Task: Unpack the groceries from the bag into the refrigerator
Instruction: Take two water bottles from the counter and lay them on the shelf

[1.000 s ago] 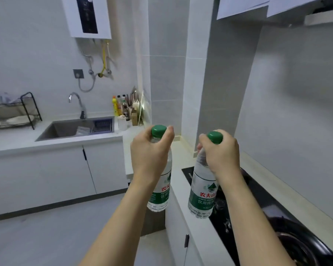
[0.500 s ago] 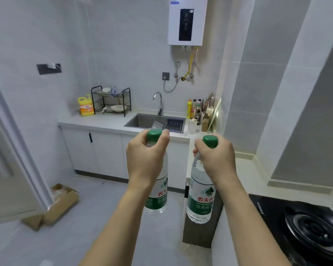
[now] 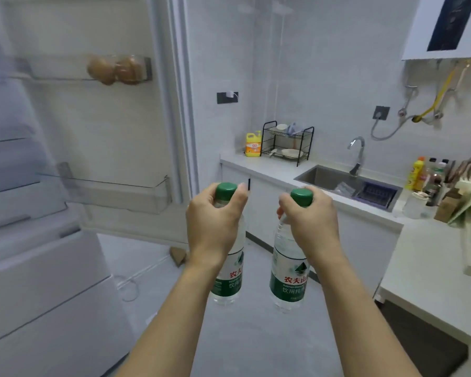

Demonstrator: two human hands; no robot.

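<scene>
Beside the open refrigerator door point(image 3: 114, 148), two hands each grip one green-capped bottle: left hand point(image 3: 215, 224), left bottle point(image 3: 230, 276); right hand point(image 3: 310, 227), right bottle point(image 3: 288, 281).

Both bare forearms reach forward side by side. The left hand point(image 3: 215, 224) and right hand point(image 3: 309, 223) are each curled round a bottle neck, knuckles up.

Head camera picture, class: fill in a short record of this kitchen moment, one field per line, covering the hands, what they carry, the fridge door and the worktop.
left hand: left hand grips the left bottle near its green cap
right hand: right hand grips the right bottle the same way
bottles: upright, in the air, apart
fridge door: open; upper door shelf holds brown rounded items, lower door shelf looks empty
worktop: dish rack, yellow detergent bottle, sink
</scene>
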